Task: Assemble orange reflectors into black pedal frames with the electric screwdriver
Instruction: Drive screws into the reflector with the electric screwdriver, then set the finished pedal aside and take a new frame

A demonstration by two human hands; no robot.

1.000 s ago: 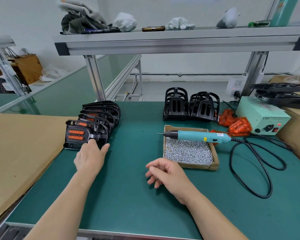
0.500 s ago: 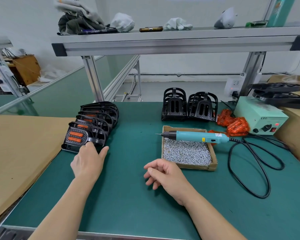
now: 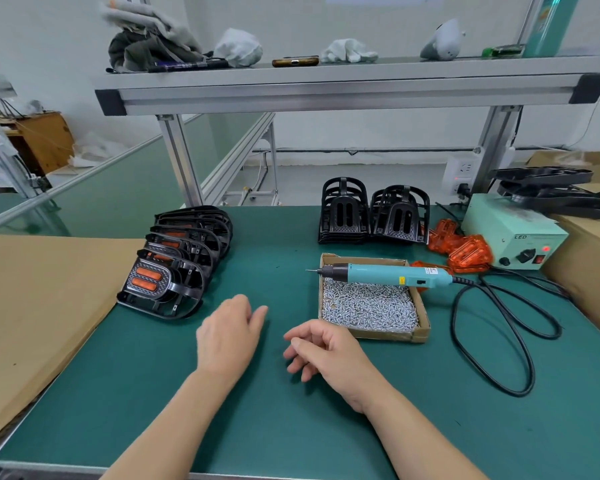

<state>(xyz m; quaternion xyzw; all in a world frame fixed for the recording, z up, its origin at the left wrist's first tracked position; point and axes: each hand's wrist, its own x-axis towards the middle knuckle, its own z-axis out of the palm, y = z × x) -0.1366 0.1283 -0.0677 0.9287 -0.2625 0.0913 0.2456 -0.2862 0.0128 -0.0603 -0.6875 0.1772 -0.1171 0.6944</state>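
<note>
Left hand (image 3: 229, 334): fingers relaxed, holding nothing. Right hand (image 3: 326, 351): fingers loosely curled, empty. Finished pedal frames (image 3: 174, 265), about five in a row, near and ahead-left of the left fingertips, not touching. One electric screwdriver (image 3: 385, 273) lies across one screw box (image 3: 420, 317), ahead-right of the right fingers. Two bare frame stacks (image 3: 343, 216) well ahead. Orange reflectors (image 3: 465, 251) beyond, count unclear.
</note>
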